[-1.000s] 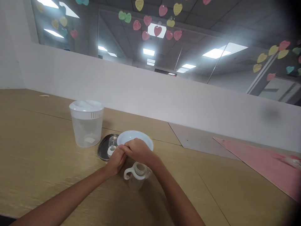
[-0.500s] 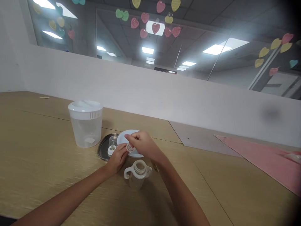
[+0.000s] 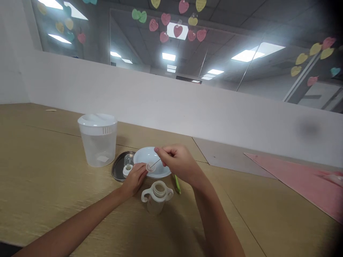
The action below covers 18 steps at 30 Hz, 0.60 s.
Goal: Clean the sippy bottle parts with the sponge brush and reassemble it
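My left hand [image 3: 134, 181] is closed on a small round translucent piece that looks like a bottle nipple [image 3: 150, 167], its ringed open side facing me. From this piece a thin dark wire-like rod [image 3: 156, 163] slants up to my right hand [image 3: 179, 161], pinched in its fingertips; the rod's far tip is hidden. Both hands are above the near edge of a white bowl [image 3: 144, 154]. Just below them stands a clear baby bottle [image 3: 155, 205], uncapped, with a white two-handled collar [image 3: 157, 194] around its neck.
A dark metal tray [image 3: 117, 173] left of the bowl holds a white ring cap [image 3: 127, 170] and a clear dome cover [image 3: 129, 159]. Behind it stands a translucent lidded bucket [image 3: 98, 148]. A green-handled tool [image 3: 177, 185] lies right of the bottle. A pink sheet [image 3: 300, 182] is far right.
My right hand has moved up and right, away from my left, and the thin rod now shows between them. The left hand stays nearly in place. The round piece and green-handled tool have come into view.
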Motion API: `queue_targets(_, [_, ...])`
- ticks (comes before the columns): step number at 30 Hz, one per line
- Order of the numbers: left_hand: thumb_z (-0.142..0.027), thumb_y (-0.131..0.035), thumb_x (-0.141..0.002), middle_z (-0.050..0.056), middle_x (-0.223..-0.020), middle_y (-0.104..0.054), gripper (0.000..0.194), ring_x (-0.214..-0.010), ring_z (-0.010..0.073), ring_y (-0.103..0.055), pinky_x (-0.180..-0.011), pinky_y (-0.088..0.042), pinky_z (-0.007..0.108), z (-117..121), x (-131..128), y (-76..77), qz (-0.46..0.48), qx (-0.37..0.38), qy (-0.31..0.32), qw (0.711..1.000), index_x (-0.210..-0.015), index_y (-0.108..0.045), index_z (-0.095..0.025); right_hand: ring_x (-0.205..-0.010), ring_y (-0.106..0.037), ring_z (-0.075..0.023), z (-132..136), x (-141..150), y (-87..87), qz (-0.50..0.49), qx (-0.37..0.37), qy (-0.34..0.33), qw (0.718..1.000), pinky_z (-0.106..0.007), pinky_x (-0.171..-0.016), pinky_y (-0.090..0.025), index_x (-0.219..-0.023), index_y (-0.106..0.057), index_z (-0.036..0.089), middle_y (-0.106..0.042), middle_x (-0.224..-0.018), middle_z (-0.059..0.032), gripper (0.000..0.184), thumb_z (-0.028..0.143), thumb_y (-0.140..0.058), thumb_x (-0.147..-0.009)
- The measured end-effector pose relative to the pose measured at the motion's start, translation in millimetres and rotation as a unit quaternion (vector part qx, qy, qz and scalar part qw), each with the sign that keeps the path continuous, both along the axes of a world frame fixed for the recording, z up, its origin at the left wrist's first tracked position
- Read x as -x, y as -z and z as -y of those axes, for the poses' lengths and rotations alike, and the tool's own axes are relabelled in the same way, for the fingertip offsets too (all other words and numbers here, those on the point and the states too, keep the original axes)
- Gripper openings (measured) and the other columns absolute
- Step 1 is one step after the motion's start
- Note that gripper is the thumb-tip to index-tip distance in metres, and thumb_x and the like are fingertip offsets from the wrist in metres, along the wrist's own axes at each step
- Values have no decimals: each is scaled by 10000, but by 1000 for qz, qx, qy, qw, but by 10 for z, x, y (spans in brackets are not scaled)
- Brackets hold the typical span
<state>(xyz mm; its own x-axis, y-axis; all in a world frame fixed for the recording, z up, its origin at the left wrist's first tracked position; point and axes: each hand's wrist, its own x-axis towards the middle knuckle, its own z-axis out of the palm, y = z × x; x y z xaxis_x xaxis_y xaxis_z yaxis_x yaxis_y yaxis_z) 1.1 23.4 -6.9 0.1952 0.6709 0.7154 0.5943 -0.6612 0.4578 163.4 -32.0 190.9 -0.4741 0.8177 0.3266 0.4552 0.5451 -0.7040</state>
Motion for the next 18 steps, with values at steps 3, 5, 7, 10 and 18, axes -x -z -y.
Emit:
queue_targets(3, [-314,-311,-952,80,-1045,-624,325,-981,196,-542,-892,-423,344,-6,-2,5,-13,-5,-18,1000,-997,-608,-191,-436,-218,-53,84,-161,-126,-38,-12,28,999,-214,-419,-176,-479,-293,188,-228,-474,62,436,381,-482,-821])
queue_targets(5, [-313,-310,-952,77,-1023,-626,323,-961,194,-547,-875,-427,338,-6,-6,4,-21,-9,-27,999,-974,-609,-193,-415,-213,-51,141,-307,-211,-89,-39,71,993,-217,-412,-179,-470,-304,191,-236,-450,65,446,388,-497,-821])
queue_targets(7, [-311,-305,-953,73,-994,-629,327,-932,190,-553,-855,-432,333,-2,-13,-3,-27,-10,-32,999,-939,-610,-193,-402,-204,-50,154,-444,-265,-136,-70,121,981,-219,-406,-176,-464,-322,192,-229,-436,69,454,402,-513,-819])
queue_targets(10, [-301,-299,-955,69,-904,-637,346,-852,183,-559,-803,-437,323,8,-19,-27,-36,-8,-39,999,-873,-611,-177,-395,-208,-52,19,-546,-244,-127,-69,145,979,-219,-408,-182,-473,-353,189,-232,-429,71,457,438,-516,-819])
queue_targets(18, [-388,-477,-894,37,-844,-669,268,-839,189,-561,-800,-375,344,-67,168,-323,-44,-56,-147,987,-947,-699,-248,-399,-289,-57,-629,-379,99,27,-15,142,989,-211,-433,-225,-479,-423,170,-316,-435,57,432,441,-458,-814])
